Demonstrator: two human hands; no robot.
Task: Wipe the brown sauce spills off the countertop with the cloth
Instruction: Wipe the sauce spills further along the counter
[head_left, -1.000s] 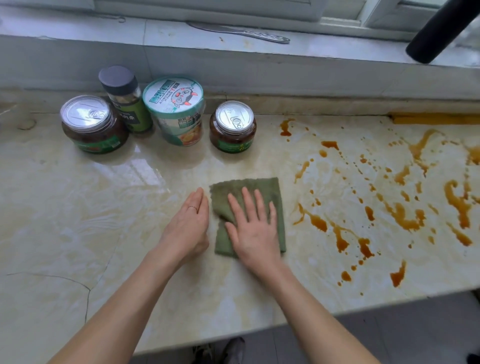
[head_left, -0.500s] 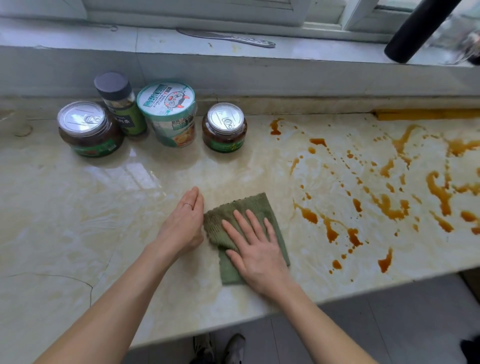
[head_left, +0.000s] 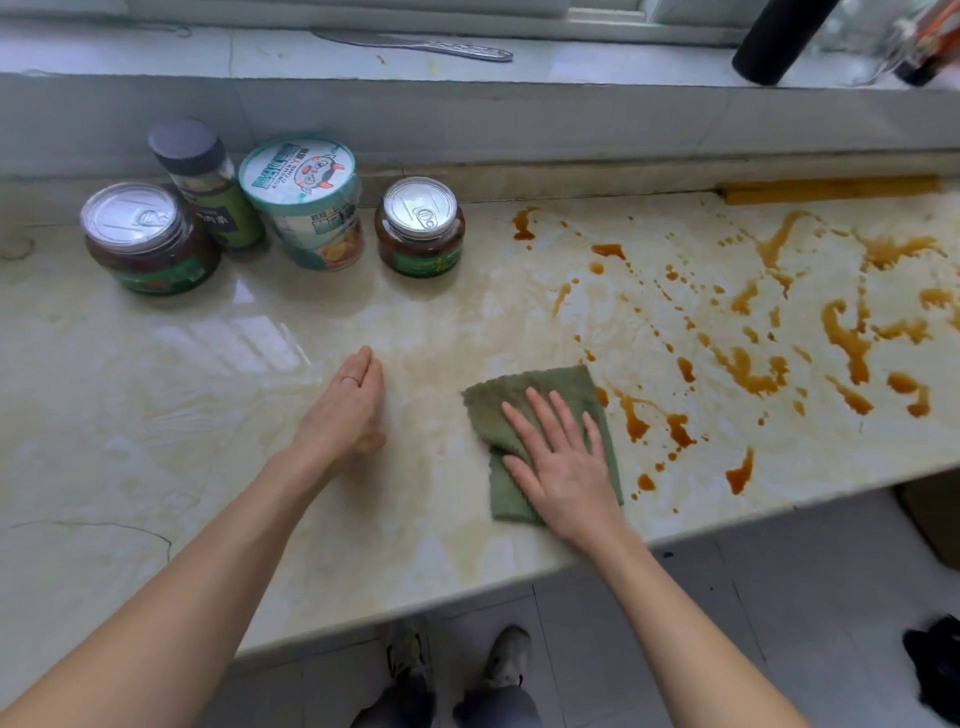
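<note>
A folded green cloth lies flat on the pale marble countertop near its front edge. My right hand presses on the cloth with straight, spread fingers. The cloth's right edge touches the nearest brown sauce spills. More brown streaks and drops spread over the right part of the counter up to the back wall. My left hand rests on the bare counter to the left of the cloth, apart from it, fingers straight, with a ring on one finger.
At the back left stand two sauce jars with pull-tab lids, a dark-capped bottle and a green paper cup. A knife and a black cylinder lie on the window ledge. The counter's front edge runs just below my right hand.
My right hand has slid the cloth rightward to the edge of the spills. A gap has opened between the cloth and my left hand, which stayed on the counter.
</note>
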